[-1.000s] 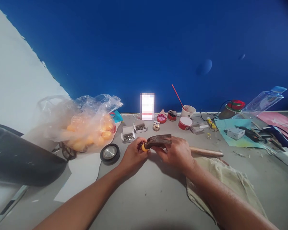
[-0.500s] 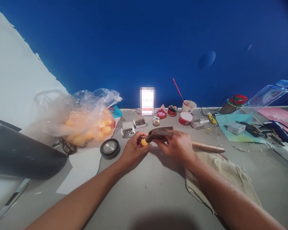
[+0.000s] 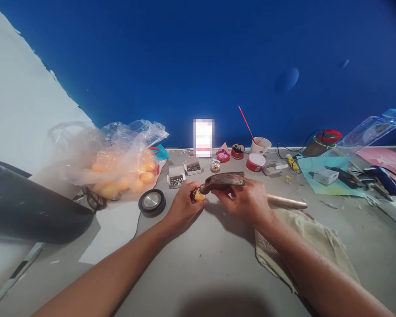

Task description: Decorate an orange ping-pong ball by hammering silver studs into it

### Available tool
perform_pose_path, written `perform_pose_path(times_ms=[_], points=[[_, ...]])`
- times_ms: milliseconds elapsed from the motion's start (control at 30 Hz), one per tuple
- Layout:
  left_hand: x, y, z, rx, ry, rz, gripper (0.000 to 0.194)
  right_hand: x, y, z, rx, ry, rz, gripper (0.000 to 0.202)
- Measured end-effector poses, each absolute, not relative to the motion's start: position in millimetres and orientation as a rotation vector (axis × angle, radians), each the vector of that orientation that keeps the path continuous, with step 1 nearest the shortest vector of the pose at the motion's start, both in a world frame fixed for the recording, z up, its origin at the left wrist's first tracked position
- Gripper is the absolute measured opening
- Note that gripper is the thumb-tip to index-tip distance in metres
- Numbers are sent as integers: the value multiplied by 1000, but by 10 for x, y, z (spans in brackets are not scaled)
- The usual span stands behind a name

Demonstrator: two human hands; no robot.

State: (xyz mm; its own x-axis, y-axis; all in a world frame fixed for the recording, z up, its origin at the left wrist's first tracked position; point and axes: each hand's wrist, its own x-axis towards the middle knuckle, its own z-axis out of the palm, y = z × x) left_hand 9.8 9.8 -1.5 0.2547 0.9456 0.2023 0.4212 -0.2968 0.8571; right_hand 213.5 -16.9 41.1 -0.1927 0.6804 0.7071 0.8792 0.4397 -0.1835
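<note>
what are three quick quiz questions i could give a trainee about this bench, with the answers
1. True or false: the black-rimmed metal disc rests on the tan cloth.
2. What colour is the small ball in the left hand?
a) blue
b) yellow
c) green
3. Fill in the missing word: the right hand grips a ____.

Key: 1 false; 2 b; 3 hammer.
</note>
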Motion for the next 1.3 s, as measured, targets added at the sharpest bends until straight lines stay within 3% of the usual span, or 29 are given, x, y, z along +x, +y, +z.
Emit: perform_pose_path(times_ms=[467,1100,1300], points=[[93,78,89,1616,1101,935,44,2128,-170,367,-1307,-1947,-376,28],[114,54,81,1559,1141,933,27,2113,-177,356,-1352,-1997,-294,22],[116,47,118,1599,1098,948,31,2115,-166,334,-1316,-1972,-345,25]])
